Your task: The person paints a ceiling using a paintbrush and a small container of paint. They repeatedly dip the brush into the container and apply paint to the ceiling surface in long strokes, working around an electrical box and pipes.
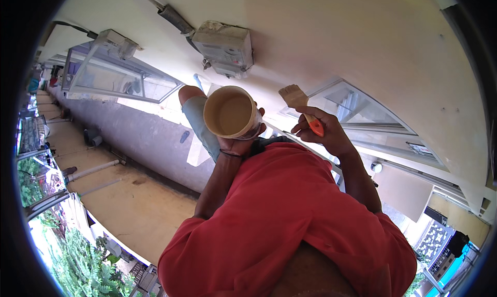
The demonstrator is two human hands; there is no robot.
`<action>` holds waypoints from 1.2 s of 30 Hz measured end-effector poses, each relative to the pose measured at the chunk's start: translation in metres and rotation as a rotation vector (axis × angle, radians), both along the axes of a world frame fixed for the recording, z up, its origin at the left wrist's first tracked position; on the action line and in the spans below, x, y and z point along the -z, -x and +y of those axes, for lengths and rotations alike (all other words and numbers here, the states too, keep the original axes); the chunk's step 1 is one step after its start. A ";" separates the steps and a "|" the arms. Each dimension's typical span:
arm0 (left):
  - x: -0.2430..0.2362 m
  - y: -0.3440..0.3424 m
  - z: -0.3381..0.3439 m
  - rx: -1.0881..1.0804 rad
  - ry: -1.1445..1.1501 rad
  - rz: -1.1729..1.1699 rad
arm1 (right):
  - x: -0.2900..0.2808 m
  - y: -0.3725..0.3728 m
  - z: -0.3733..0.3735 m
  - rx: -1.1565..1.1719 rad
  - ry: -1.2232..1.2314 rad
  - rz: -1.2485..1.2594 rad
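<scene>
Head view, and from where I stand the right hand [331, 134], toward two o'clock, has thumb and fingers pinched closed on the handle of a flat paintbrush [293, 96], its bristles pointing up and its orange handle end showing below the grip. Toward eleven o'clock, the left hand [243, 143] cups the side of a round, cream-coloured paint tub [226, 93], fingertips curled past its right edge, mouth tipped toward us. Something pale and beige sits inside; how deep, I can't tell. Brush and tub stand apart. A dark band [231, 155] circles the left wrist, and both arms run back to a red shirt [284, 193].

Farther out, a spattered meter box [222, 46] is fixed near twelve on the cream wall [336, 33], with an open window [119, 77] at ten and another window [357, 110] past the brush at two. Leafy plants [88, 261] fill eight o'clock.

I'd judge this a pause between strokes: the next move calls for dipping the bristles, tub held steady, or laying them to the wall.
</scene>
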State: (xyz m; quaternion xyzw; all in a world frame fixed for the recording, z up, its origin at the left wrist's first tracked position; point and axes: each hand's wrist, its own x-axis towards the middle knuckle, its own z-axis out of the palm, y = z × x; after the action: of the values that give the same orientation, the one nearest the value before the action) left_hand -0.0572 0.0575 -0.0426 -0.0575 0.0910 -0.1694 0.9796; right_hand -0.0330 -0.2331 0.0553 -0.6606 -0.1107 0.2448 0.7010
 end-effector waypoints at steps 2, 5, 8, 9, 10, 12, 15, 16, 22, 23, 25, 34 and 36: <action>0.004 0.000 0.000 0.013 0.012 -0.018 | 0.005 0.002 0.004 0.069 0.141 -0.072; 0.011 -0.002 0.000 0.030 0.017 0.019 | -0.037 0.001 0.016 0.177 0.438 -0.156; 0.016 -0.004 -0.002 0.054 -0.007 0.039 | -0.029 -0.001 0.012 0.441 0.283 -0.473; 0.017 -0.004 0.000 0.052 -0.022 0.039 | -0.031 -0.003 0.014 0.498 0.204 -0.444; 0.018 -0.004 0.000 0.056 -0.017 0.034 | -0.035 -0.004 0.016 0.555 0.131 -0.333; 0.019 -0.005 -0.001 0.056 -0.010 0.024 | -0.048 -0.003 0.014 0.682 0.018 -0.160; 0.015 -0.007 -0.002 0.084 0.008 0.000 | -0.067 -0.005 0.016 0.771 -0.336 -0.008; 0.012 -0.010 -0.005 0.091 0.022 -0.106 | -0.073 -0.007 0.017 0.752 -0.342 -0.046; 0.029 -0.007 0.000 0.040 -0.056 -0.018 | -0.100 -0.007 0.060 0.535 -0.323 -0.465; 0.025 -0.008 -0.001 0.029 -0.076 -0.023 | -0.099 -0.010 0.066 0.457 -0.231 -0.580; 0.013 -0.010 -0.004 0.002 -0.136 -0.028 | -0.098 -0.019 0.076 0.293 -0.049 -0.804; 0.009 -0.013 -0.005 -0.018 -0.296 0.015 | -0.073 -0.046 0.102 0.052 0.330 -0.815; 0.009 -0.013 -0.005 -0.021 -0.268 0.017 | -0.069 -0.049 0.105 0.029 0.353 -0.845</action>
State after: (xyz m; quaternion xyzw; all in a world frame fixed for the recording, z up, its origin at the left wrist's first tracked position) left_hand -0.0441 0.0527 -0.0517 0.0717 0.1203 -0.1449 0.9795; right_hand 0.0164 -0.1283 0.1247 -0.8134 -0.3341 -0.0409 0.4744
